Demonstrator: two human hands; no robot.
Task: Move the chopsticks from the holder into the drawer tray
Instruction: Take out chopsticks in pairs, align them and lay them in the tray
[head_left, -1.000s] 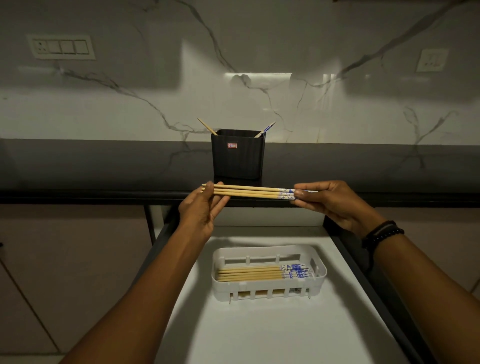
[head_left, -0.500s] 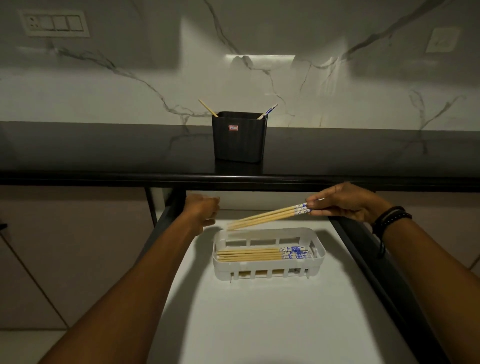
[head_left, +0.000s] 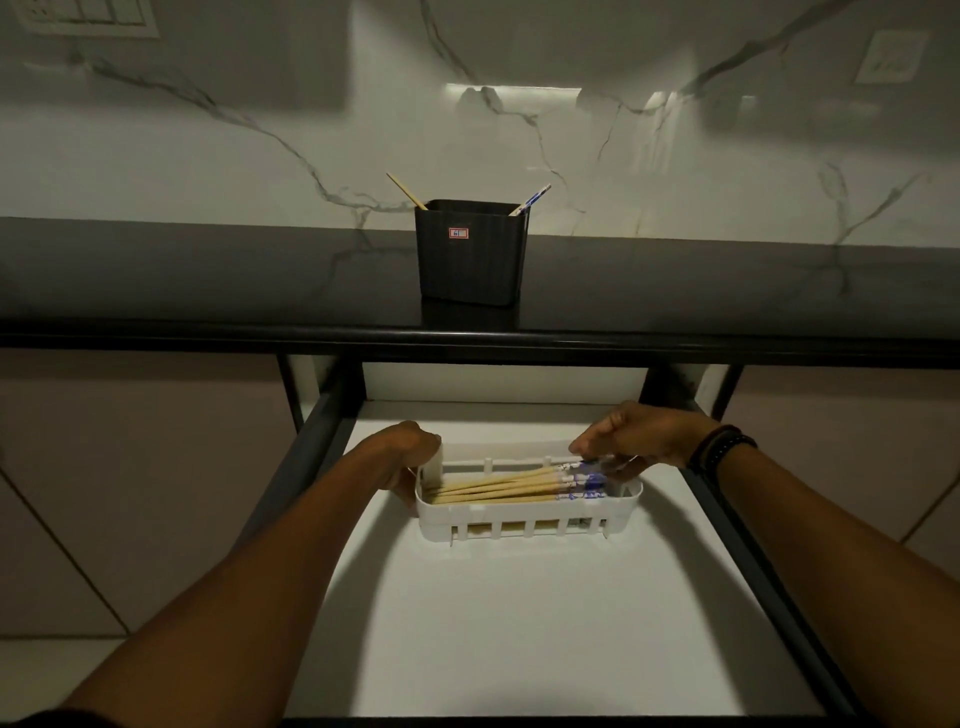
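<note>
The black holder (head_left: 470, 253) stands on the dark counter with two chopsticks (head_left: 531, 199) sticking out of its corners. In the open drawer lies the white slotted tray (head_left: 524, 515) with several wooden chopsticks (head_left: 498, 488) in it, blue-patterned ends to the right. My right hand (head_left: 641, 436) pinches the blue ends of a small bunch, whose tips rest low inside the tray's left end. My left hand (head_left: 408, 457) grips the tray's left end wall.
The drawer floor (head_left: 519, 623) is white with dark side rails (head_left: 769, 571). The black counter edge (head_left: 467, 340) overhangs the back of the drawer. A marble wall with a switch plate (head_left: 85, 18) and a socket (head_left: 891, 57) rises behind.
My right hand has lowered the bunch of chopsticks from above the drawer into the tray. My left hand let go of the bunch and moved down to the tray's left end.
</note>
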